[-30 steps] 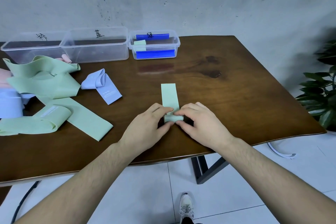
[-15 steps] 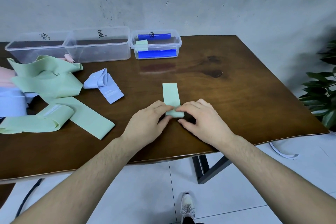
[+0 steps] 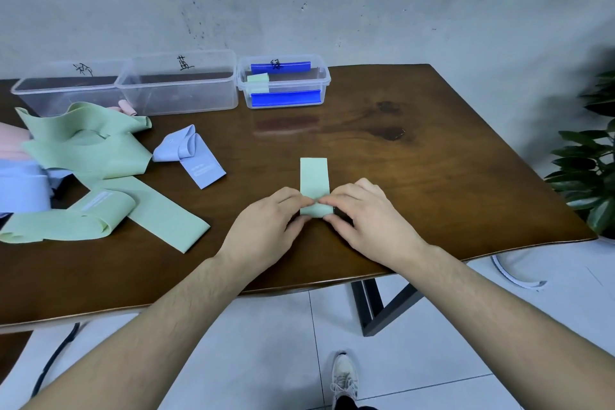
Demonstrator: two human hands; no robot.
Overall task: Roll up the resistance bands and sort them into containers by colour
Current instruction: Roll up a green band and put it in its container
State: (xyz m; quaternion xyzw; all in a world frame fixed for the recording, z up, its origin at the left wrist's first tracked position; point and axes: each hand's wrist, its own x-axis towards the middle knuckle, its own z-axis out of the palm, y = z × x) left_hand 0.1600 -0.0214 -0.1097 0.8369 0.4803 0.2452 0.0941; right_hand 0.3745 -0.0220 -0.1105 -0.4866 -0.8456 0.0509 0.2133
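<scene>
Both hands work at the near middle of the table: the left hand and the right hand meet fingertip to fingertip over the rolled end of a green band, each pinching the small coil between thumb and forefinger. The coil sits directly under the fingertips, and the unrolled flat tail runs away from the person, lying flush on the wood. Such a band looks thin, light and rubbery, so it probably springs open if the pinch slackens; the safest hold seems to be at the two ends of the coil, pressing down while rolling forward. Further left lies a heap of loose green bands with a lilac band beside it. Farthest back stand three clear containers; the right-hand container already holds one green roll, apparently this band's destination.
</scene>
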